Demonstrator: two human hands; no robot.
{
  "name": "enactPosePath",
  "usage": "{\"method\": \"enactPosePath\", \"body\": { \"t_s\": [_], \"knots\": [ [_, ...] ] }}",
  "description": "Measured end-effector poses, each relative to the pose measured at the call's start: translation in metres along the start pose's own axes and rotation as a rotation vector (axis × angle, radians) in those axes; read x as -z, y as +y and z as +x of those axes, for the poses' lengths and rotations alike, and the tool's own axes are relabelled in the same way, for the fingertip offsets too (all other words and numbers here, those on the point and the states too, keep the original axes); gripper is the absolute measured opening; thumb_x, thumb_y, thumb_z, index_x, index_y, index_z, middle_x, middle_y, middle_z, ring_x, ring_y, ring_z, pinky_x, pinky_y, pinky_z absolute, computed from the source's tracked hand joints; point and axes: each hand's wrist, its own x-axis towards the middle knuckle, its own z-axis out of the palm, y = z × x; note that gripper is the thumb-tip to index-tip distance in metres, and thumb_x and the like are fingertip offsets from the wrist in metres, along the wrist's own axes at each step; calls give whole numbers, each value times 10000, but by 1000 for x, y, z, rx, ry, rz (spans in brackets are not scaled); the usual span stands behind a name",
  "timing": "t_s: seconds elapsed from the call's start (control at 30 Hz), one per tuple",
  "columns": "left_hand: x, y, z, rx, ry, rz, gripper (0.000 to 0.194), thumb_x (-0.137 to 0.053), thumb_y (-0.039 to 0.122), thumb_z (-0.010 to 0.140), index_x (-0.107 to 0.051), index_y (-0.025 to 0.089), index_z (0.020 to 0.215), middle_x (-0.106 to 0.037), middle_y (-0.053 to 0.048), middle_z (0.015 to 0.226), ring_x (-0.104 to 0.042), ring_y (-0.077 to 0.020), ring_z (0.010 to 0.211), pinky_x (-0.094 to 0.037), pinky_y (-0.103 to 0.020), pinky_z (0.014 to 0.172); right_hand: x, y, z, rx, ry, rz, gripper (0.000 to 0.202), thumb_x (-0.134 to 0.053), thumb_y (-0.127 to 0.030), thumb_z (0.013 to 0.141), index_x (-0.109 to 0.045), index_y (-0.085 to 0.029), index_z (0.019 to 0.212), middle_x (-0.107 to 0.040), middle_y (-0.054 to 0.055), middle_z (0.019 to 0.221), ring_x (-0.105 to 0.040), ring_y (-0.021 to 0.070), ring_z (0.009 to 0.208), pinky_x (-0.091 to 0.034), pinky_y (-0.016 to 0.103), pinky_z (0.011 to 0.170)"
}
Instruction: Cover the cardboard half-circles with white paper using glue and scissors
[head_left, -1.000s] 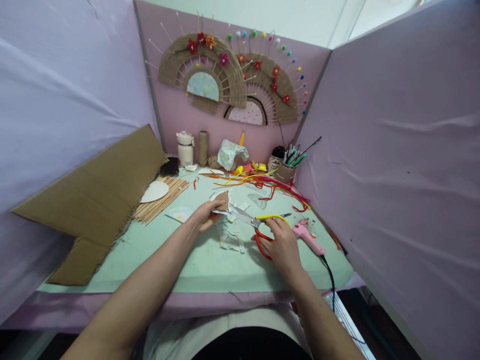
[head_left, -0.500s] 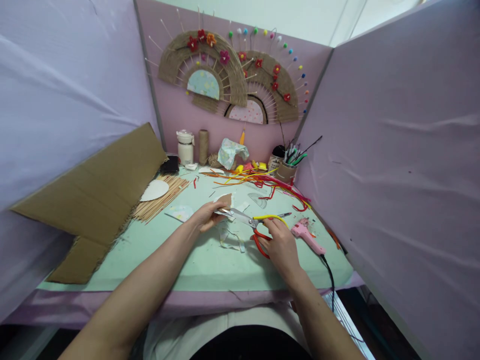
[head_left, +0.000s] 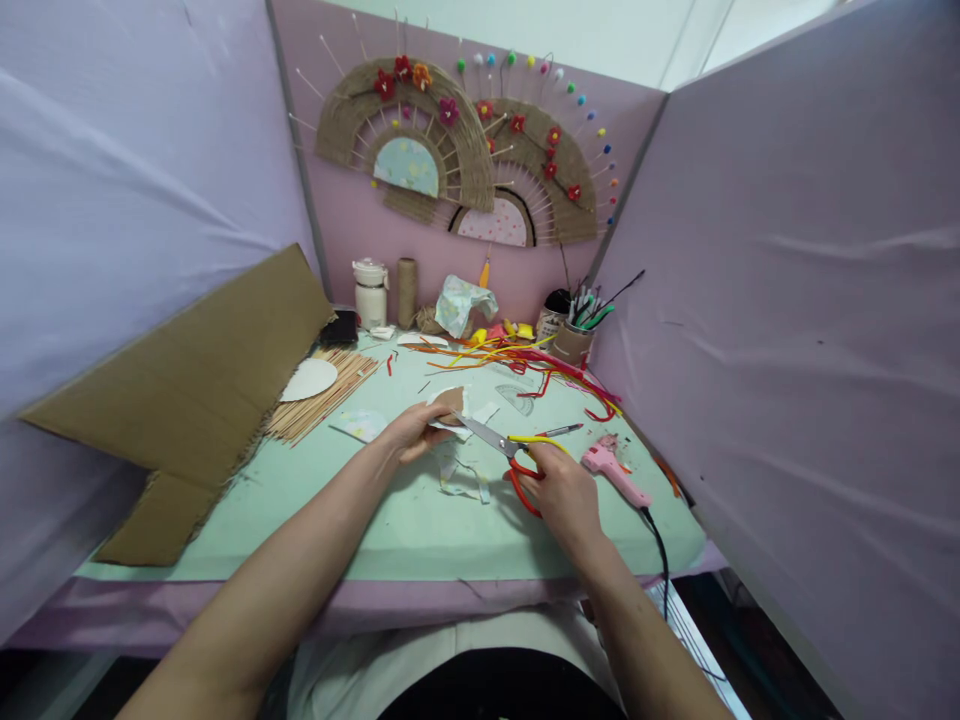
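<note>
My left hand (head_left: 413,432) is closed on a small brown cardboard piece (head_left: 451,399) with a white edge of cloth or paper around it. In my right hand (head_left: 561,485) are scissors (head_left: 491,437) with one red and one yellow handle loop. Their blades point left, and the tips reach the near edge of the cardboard piece. Narrow patterned fabric scraps (head_left: 465,482) lie on the table just below the blades. A larger patterned fabric piece (head_left: 362,425) rests left of my left hand.
A pink glue gun (head_left: 616,474) with a black cord lies to the right. Colourful pipe cleaners (head_left: 517,352) spread across the back. At left are wooden sticks (head_left: 330,395), a white oval (head_left: 309,381) and a large cardboard sheet (head_left: 202,370). A pen (head_left: 562,430) lies beyond my right hand.
The scissor blades have closed together and drawn slightly right, away from across the cardboard piece. More of its brown face now shows. My left hand stays nearly in place.
</note>
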Motion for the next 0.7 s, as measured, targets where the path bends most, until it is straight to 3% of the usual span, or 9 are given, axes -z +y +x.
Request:
{"method": "enactPosePath", "body": {
  "t_s": [0.17,0.33,0.53,0.7],
  "knots": [
    [-2,4,-5,-100,-28,-42,212,-639,46,700,-621,106,902,-685,-54,772,-657,-136,624,-566,-223,573,4,5,6,-153,47,42,259,-569,-419,804,-633,-218,955,-681,48,847,-612,208,757,-364,269,595],
    [-4,7,-10,-194,-60,-28,258,-663,76,688,-611,120,936,-695,-54,807,-661,-157,656,-577,-275,603,-2,17,10,-227,-72,-98,237,-547,-378,822,-611,-167,906,-657,81,731,-597,218,644,-322,279,541],
    [-3,5,-10,-240,-69,28,312,-719,109,650,-602,141,937,-698,-35,823,-654,-135,671,-557,-251,625,-15,17,7,-164,-128,-150,114,-576,-269,812,-584,-159,842,-650,93,781,-604,222,706,-360,286,595],
    [-3,3,-10,-252,-93,79,364,-765,132,594,-610,157,922,-697,-32,870,-650,-140,719,-534,-266,673,-10,12,10,-87,-99,-55,121,-575,-256,819,-632,-158,778,-643,124,871,-590,248,858,-408,342,758]
  ]
}}
